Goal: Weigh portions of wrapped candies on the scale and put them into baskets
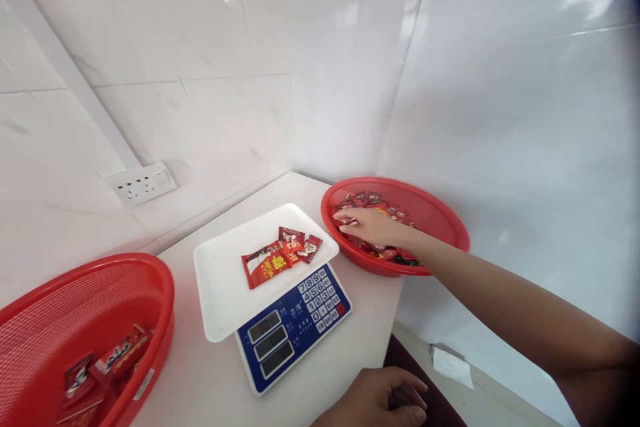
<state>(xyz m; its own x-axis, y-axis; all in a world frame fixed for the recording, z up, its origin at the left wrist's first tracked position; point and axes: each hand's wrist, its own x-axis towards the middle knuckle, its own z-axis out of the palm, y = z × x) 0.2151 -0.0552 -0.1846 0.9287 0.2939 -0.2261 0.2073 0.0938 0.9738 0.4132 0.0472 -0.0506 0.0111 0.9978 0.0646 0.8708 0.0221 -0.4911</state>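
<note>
Right hand (pixel 373 225): open, over packets (pixel 360 199) in right basket (pixel 455 217) | Left hand (pixel 373 400): half-curled, empty, by surface (pixel 370 320) edge | Technique: packets best pinched by edges, forearm clear

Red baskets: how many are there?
2: one red basket sits lower left, cut off by the picture's edge; the other red basket stands right of the scale, the right hand in it.

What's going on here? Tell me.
A person's right hand is at the wrapped packets in the right red basket; its grip is unclear. Their left hand is half curled near the table. Several red packets lie on the white tray of the digital scale, and more packets sit in the left red basket.
</note>
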